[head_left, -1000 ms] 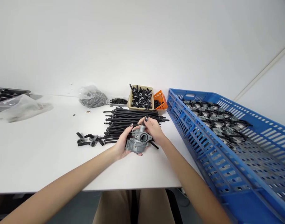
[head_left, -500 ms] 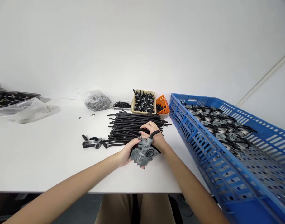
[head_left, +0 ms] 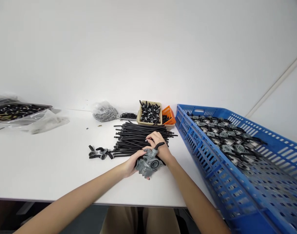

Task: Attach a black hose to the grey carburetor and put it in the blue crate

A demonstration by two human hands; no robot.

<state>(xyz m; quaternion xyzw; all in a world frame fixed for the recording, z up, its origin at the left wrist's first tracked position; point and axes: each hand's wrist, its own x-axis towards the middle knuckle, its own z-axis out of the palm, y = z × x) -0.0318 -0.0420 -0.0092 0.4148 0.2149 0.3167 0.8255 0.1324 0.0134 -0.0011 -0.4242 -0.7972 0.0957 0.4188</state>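
Low centre of the frame, just above the tabletop (head_left: 53, 169): the left hand (head_left: 131, 164) cups a grey metal carburetor (head_left: 148, 162) from the left, and the right hand (head_left: 160, 148) closes on its upper right, beside a short black hose (head_left: 159, 145). The cast body is probably heavy, rigid and knobbly, best gripped around its sides. Its round opening faces the viewer and slightly right; its long axis cannot be told.

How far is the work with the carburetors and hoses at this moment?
Done: the blue crate already holds rows of carburetors with black hoses on them. In hand: the left hand holds one gray carburetor, and the right hand is at a short black hose on its top. Left: a large pile of loose hoses lies on the table, and the near half of the crate has no parts in it.
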